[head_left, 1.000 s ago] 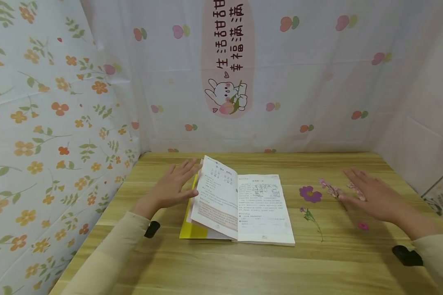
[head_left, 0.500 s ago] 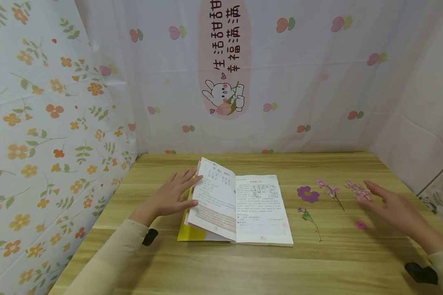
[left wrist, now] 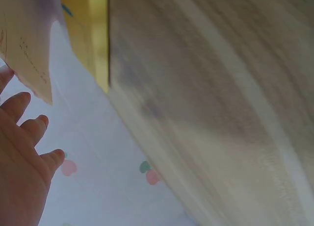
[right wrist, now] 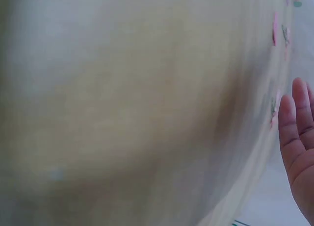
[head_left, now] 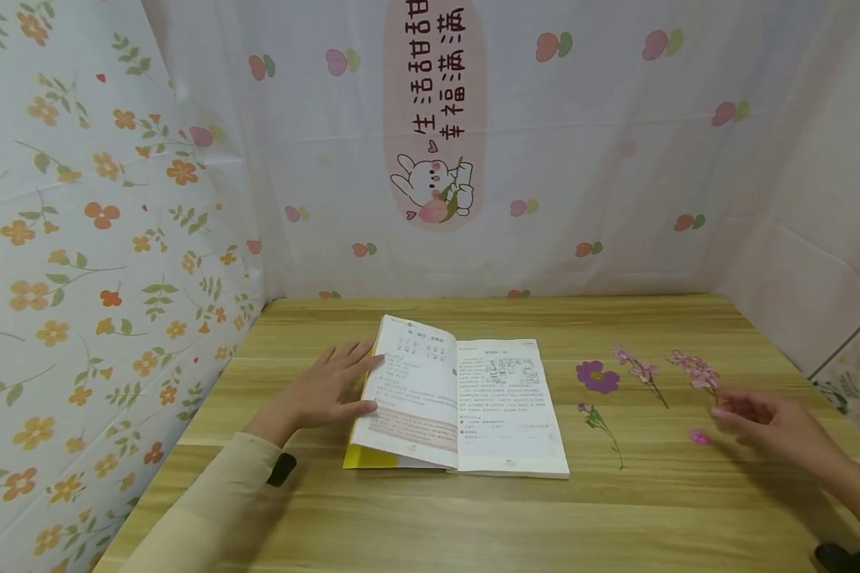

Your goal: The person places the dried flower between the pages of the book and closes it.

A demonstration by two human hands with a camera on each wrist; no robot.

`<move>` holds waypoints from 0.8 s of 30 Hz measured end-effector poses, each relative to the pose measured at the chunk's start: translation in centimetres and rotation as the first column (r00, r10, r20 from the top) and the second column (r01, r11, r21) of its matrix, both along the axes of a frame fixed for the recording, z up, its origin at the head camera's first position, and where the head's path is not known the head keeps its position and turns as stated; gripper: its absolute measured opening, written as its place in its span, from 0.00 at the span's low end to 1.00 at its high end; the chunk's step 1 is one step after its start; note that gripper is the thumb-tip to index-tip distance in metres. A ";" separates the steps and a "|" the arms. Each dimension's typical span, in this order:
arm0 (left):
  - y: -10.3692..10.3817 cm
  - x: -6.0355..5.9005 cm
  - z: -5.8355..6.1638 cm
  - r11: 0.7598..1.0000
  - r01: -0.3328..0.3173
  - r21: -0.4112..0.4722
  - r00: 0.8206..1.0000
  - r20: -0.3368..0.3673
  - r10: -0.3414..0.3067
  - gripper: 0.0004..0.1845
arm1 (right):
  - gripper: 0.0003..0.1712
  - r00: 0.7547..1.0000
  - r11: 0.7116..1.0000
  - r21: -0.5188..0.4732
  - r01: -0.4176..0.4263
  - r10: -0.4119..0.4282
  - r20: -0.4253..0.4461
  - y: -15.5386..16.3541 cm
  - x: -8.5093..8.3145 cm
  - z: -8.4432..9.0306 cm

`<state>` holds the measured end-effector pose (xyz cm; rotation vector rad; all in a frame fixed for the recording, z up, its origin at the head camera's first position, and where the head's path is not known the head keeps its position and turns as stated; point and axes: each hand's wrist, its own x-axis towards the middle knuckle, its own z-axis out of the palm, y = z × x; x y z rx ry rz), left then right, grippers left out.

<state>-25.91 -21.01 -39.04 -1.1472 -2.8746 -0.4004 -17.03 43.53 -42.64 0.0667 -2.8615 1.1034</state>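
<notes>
An open book (head_left: 512,414) lies on the table, its left-hand pages (head_left: 416,382) lifted off a yellow cover (head_left: 369,456). My left hand (head_left: 311,398) is spread at the book's left side, fingers straight against the outer edge of those pages. In the left wrist view, the left fingers (left wrist: 37,130) reach toward a raised page (left wrist: 29,44). At the right, thumb and forefinger of my right hand (head_left: 781,422) pinch the stem end of a pink flower sprig (head_left: 695,370). The right wrist view shows only part of the right hand (right wrist: 299,138).
Between book and right hand lie a purple flower (head_left: 598,377), another pink sprig (head_left: 641,372) and a small purple-flowered stem (head_left: 598,418). A loose pink blossom (head_left: 699,437) is near the right hand. Printed curtains (head_left: 580,159) hang behind the wooden table (head_left: 473,525).
My right hand has drawn back from above the pink sprigs and now pinches the right-hand one at its stem. The left hand has shifted slightly leftward and down, and the raised pages lean lower.
</notes>
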 end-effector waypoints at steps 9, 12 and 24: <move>-0.3 -0.3 -1.5 0.988 -0.034 -0.153 0.998 -0.054 0.026 0.47 | 0.31 0.995 0.999 -0.046 -0.023 0.028 0.101 0.1 0.6 -1.3; 0.0 -0.3 -1.9 0.979 -0.069 -0.193 0.996 -0.061 0.058 0.48 | 0.29 0.993 0.999 -0.037 -0.032 0.036 0.108 0.0 0.9 -1.5; 1.0 -0.2 -3.3 0.941 -0.211 -0.266 0.971 0.052 0.232 0.51 | 0.23 0.993 0.996 -0.012 -0.092 0.092 0.069 -0.4 1.0 -1.6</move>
